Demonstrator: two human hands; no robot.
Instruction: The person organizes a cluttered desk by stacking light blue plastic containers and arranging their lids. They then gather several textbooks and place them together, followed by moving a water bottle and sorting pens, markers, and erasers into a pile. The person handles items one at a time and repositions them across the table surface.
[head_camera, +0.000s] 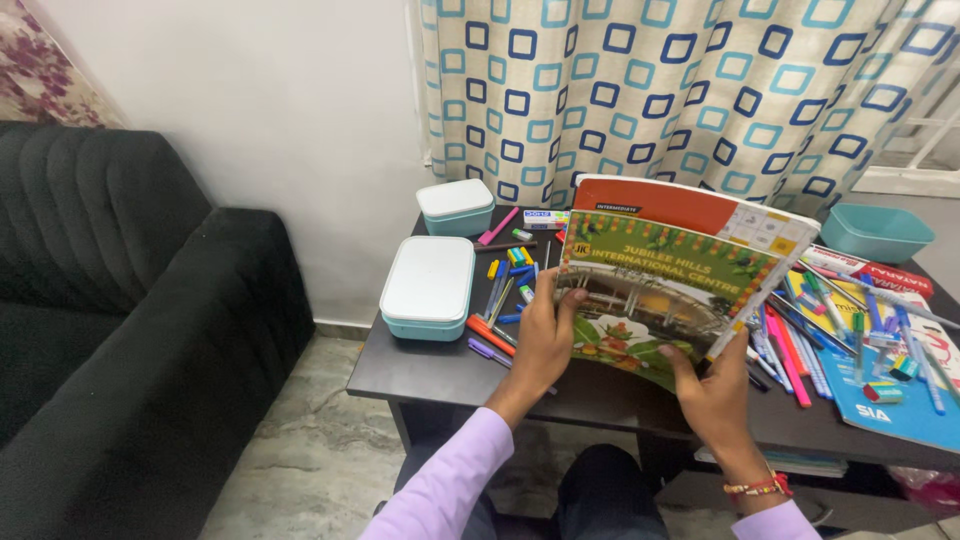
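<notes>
At the centre of the dark desk (420, 372), raised and tilted toward the wearer: one stack of books (672, 272), top cover green and orange with a garden picture, an orange-covered volume behind it.

Left hand (541, 338): at 9 o'clock of the stack, fingers curled round its left edge, thumb on the front cover, gripping it. Right hand (712, 392): at 6 o'clock, fingers closed on the lower right corner, thumb on the cover; red thread bracelet (757, 488) at the wrist. Both sleeves lilac.

At 9 o'clock of the stack, on the desk: scattered pens and markers (503, 290), mixed colours. Further toward 9 o'clock: large pale teal box (428, 286) with white lid; at 10 o'clock, a smaller matching box (456, 206).

At 3 o'clock: a second spread of pens (812, 330) lying over flat books, one blue book (905, 408) nearest the desk edge. At 2 o'clock: open teal tub (875, 232).

Behind, at 12 o'clock: curtain (680, 90) with blue squares. Far 9 o'clock: black sofa (130, 330).
</notes>
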